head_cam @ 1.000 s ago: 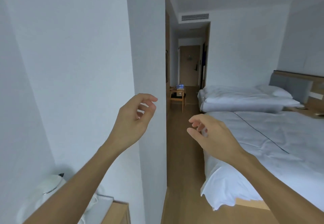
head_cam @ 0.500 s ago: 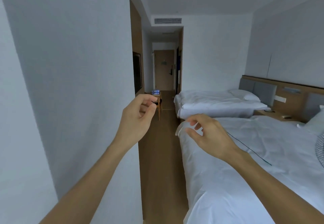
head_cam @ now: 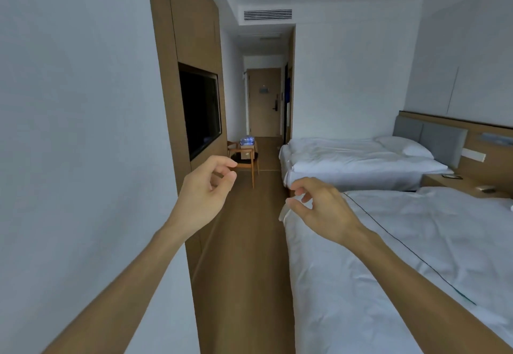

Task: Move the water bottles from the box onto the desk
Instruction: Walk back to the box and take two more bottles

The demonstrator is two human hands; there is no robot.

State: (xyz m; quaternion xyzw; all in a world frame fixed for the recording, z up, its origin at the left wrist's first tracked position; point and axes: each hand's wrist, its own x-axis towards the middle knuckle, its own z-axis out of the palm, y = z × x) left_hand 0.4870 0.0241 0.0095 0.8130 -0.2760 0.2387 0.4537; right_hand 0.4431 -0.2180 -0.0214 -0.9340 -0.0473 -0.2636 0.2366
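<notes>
Head view: the person had rounded the white wall's corner within the preceding second, so the wood-panelled wall with its dark screen and the whole aisle beside the near bed came into sight. Both hands remained raised and empty: the left hand and right hand each had loosely curled, relaxed fingers holding nothing. The water bottles, a bluish cluster, sat in a box on a wooden chair far down the aisle, well apart from the hands. Their long axes appeared upright, though too small to confirm. The approach had probably just begun; no tabletop was visible.
</notes>
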